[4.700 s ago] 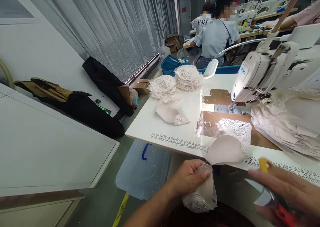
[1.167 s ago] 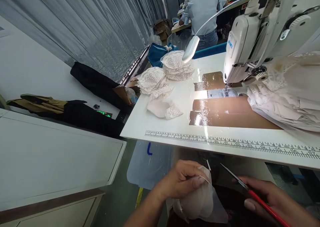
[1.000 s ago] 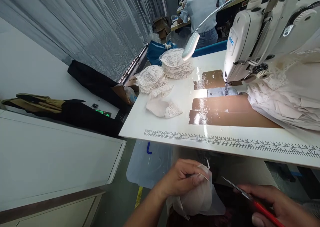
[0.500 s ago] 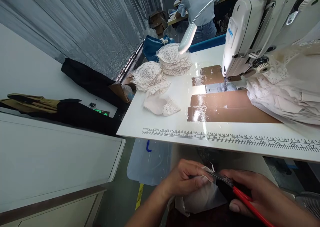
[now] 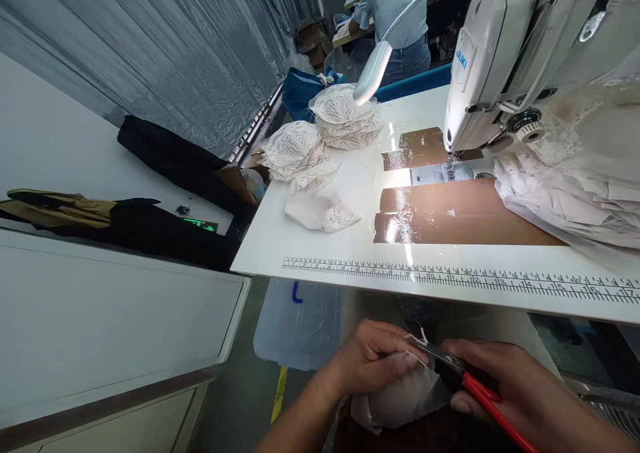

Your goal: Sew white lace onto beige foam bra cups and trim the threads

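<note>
Below the table's front edge, my left hand (image 5: 377, 358) pinches a piece of thin white fabric (image 5: 400, 400) between thumb and fingers. The rest of the fabric hangs down beneath that hand. My right hand (image 5: 505, 380) is closed round red-handled scissors (image 5: 483, 394). Their metal blades point left and lie at the fabric's upper edge, close to my left fingertips. A short white strip sticks up beside the blades. Whether the blades are fully together I cannot tell.
A white sewing machine (image 5: 475, 66) stands on the table (image 5: 345, 253) at the right, with piled lace-edged fabric (image 5: 590, 180) beside it. Stacked lace pieces (image 5: 295, 150) lie at the left. A lamp (image 5: 373, 73) hangs over the back; a person (image 5: 400, 13) stands beyond. A clear plastic bin (image 5: 300, 326) is below.
My right thumb and the scissors' handles have shifted slightly left. The left hand keeps its pinch on the fabric. The whole view has moved a little.
</note>
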Available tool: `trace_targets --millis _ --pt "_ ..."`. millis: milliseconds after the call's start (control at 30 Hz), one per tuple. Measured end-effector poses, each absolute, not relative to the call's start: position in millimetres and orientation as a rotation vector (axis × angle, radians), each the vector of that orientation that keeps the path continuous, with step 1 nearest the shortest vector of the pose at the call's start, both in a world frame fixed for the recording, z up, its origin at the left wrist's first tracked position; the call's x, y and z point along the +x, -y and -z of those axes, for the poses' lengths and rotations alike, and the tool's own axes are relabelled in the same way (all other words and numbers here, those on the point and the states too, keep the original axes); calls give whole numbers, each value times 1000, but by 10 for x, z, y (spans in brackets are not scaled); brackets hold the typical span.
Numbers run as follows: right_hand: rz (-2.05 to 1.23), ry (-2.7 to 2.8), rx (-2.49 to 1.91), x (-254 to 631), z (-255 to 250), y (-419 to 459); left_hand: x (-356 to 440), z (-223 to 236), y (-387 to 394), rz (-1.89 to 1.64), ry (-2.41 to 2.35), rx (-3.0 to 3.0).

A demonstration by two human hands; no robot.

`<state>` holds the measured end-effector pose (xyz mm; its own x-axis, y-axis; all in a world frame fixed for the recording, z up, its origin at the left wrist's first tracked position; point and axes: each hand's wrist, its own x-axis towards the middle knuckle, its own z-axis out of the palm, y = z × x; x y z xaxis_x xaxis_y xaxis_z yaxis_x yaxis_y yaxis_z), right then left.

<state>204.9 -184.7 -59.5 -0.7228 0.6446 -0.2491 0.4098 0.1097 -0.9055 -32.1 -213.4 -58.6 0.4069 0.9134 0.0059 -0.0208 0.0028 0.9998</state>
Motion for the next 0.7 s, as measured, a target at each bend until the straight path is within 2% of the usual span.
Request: trace_targets --millis 367,567,700 --pt "-1704 2324 -1055 2085 702 1852 -319 543 2125 -899 -873 1475" --pt "-1884 1956 -994 2100 857 1929 -264 574 2171 -934 -857 1433" --pt "-1953 1784 -1033 2097 943 2014 -214 739 2326 -883 -926 1083"
